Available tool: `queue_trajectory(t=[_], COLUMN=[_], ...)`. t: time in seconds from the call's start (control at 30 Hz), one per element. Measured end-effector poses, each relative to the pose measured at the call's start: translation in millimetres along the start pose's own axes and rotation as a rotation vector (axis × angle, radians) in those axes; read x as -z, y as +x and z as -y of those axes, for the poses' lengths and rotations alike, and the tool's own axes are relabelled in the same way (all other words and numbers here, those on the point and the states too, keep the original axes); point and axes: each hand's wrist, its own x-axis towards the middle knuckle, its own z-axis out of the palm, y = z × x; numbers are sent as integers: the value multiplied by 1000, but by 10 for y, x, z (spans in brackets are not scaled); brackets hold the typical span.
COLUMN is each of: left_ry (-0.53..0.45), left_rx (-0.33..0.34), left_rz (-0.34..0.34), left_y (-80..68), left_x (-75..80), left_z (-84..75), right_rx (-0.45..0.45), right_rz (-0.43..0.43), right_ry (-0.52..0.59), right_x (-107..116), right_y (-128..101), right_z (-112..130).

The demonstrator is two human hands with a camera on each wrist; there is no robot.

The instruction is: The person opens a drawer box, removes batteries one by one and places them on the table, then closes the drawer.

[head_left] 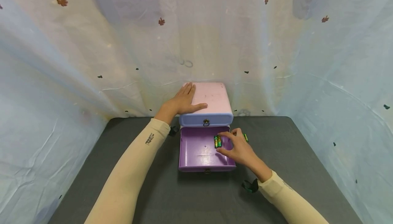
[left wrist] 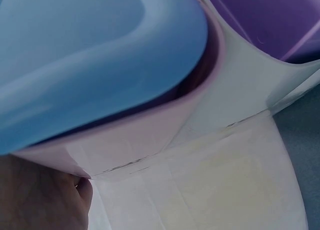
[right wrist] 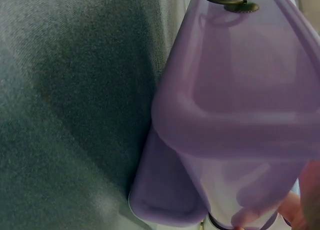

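Head view: right hand [head_left: 241, 149] fingers pinch an upright battery [head_left: 217, 141] over the purple drawer [head_left: 196, 149]; left hand [head_left: 184, 101] lies flat.

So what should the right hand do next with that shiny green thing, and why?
Probably lower it and let go. The right hand pinches the green battery just over the open purple drawer, while the left hand rests flat on the box. Another green piece lies beside the drawer.
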Motion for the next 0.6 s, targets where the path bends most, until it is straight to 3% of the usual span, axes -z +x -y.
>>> queue_trajectory(t=[0.6], left_ry=[-3], left_rx=[5], left_rz=[0], left_y=[23], left_x=[-32], left_z=[29], right_rx=[-89], right_rz=[8], right_ry=[-7], right_x=[-82], right_y=[93], right_z=[24])
